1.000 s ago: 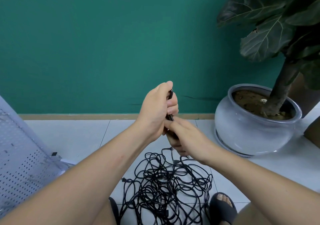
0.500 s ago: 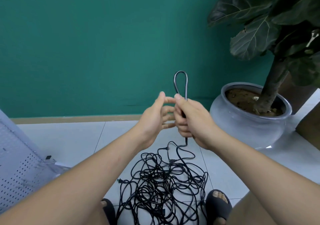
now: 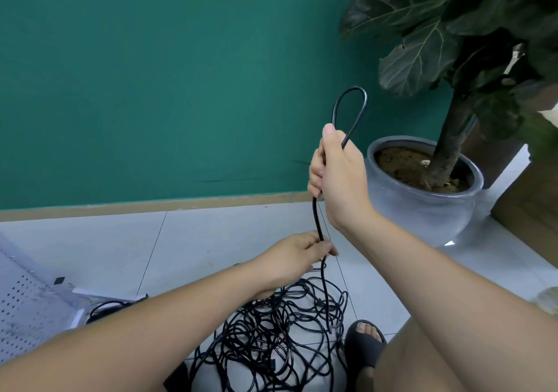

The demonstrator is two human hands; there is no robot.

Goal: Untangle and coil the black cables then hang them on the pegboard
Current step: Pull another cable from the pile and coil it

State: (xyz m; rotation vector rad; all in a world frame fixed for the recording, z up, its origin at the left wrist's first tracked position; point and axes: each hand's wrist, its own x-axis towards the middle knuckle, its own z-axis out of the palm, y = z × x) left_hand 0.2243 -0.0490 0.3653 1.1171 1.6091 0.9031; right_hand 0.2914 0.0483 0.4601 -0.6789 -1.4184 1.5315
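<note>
A tangled heap of black cables (image 3: 271, 340) lies on the tiled floor between my feet. One black cable (image 3: 317, 219) rises out of it. My right hand (image 3: 338, 174) grips this cable in its fist at chest height, and a narrow loop (image 3: 350, 110) stands up above the fist. Lower down, just above the heap, my left hand (image 3: 299, 255) pinches the same cable between thumb and fingers. The stretch between the two hands runs nearly straight. A white perforated pegboard (image 3: 27, 307) leans at the lower left.
A large grey pot (image 3: 422, 204) with a dark-leaved plant (image 3: 447, 44) stands at the right against the teal wall. My sandalled foot (image 3: 365, 346) is beside the heap. A brown box edge (image 3: 531, 204) shows at far right. Another black cable (image 3: 105, 308) lies by the pegboard's foot.
My left hand has let go near the loop and dropped down the cable to just above the heap. My right hand keeps the loop and has risen slightly.
</note>
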